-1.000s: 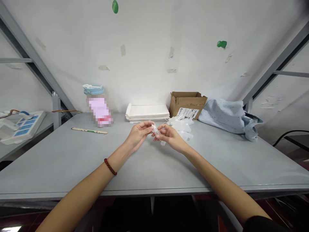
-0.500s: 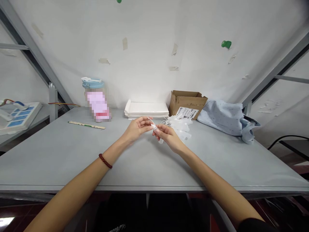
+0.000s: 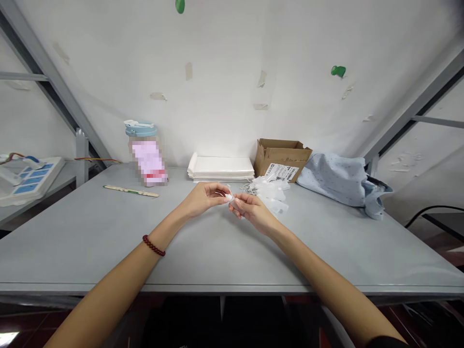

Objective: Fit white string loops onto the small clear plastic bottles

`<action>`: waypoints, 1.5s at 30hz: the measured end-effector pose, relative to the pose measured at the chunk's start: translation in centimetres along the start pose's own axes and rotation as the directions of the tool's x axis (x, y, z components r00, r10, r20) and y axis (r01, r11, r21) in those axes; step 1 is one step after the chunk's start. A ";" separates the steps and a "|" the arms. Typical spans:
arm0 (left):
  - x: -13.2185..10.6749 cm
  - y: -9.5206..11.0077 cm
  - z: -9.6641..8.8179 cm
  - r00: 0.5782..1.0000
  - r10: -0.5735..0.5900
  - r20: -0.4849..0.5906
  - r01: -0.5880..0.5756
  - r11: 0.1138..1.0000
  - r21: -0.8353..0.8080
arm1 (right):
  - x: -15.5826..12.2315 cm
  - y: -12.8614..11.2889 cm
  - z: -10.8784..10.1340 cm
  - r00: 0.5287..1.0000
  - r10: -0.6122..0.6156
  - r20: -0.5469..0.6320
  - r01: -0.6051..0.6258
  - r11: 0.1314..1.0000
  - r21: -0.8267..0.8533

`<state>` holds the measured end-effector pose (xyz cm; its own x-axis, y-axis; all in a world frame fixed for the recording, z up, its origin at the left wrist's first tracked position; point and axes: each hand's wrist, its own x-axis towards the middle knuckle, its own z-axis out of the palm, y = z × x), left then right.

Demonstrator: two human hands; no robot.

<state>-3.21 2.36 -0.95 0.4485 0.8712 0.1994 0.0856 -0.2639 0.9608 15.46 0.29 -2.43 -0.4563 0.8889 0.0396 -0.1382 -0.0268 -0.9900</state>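
My left hand (image 3: pixel 203 199) and my right hand (image 3: pixel 252 209) meet above the middle of the table, fingertips almost touching. Between them is a small white piece (image 3: pixel 229 197) with a thin strip sticking up; its kind is too small to make out. The right thumb and fingers are closed around its body, hiding much of it. The left thumb and fingers pinch its left end. Just behind my right hand lies a pile of translucent white plastic pieces (image 3: pixel 273 195) with thin cords.
Behind the hands is a stack of white sheets or envelopes (image 3: pixel 221 166). An open cardboard box (image 3: pixel 281 157) and a light blue cloth (image 3: pixel 333 179) stand right of it. On the left are a blue-lidded bottle (image 3: pixel 141 129), partly blurred, and a flat stick (image 3: pixel 130 191).
Both hands keep hold of the white piece. My left fingers have come closer together around its end, and the strip stands up less. The view has tilted slightly upward.
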 end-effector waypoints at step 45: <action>0.0 0.2 -0.2 0.986 -0.165 0.018 0.163 0.981 0.102 | -0.4 0.7 0.6 0.982 -0.167 -0.091 0.115 0.904 -0.411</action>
<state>-3.40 2.35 -0.67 0.4438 0.8955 0.0343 0.2480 -0.1595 0.9555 15.03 -0.38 -3.11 -0.3453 0.9187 0.1915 0.1839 0.2664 -0.9462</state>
